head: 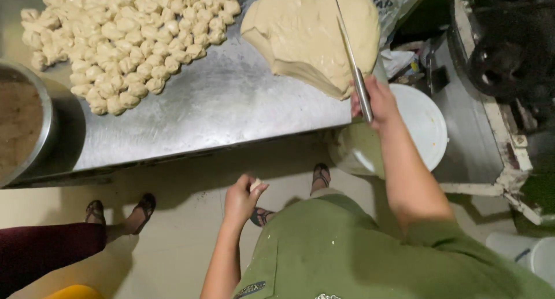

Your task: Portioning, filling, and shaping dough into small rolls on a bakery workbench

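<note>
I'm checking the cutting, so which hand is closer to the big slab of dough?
Right. The right hand holds the knife at the slab of dough; the left hand is down below the table edge, pinching a small bit.

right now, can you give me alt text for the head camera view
Seen from above, the right hand holds a long knife over a big slab of dough on a steel table. The left hand pinches a small dough bit below the table edge. Cut dough pieces are heaped at the table's left.
</note>
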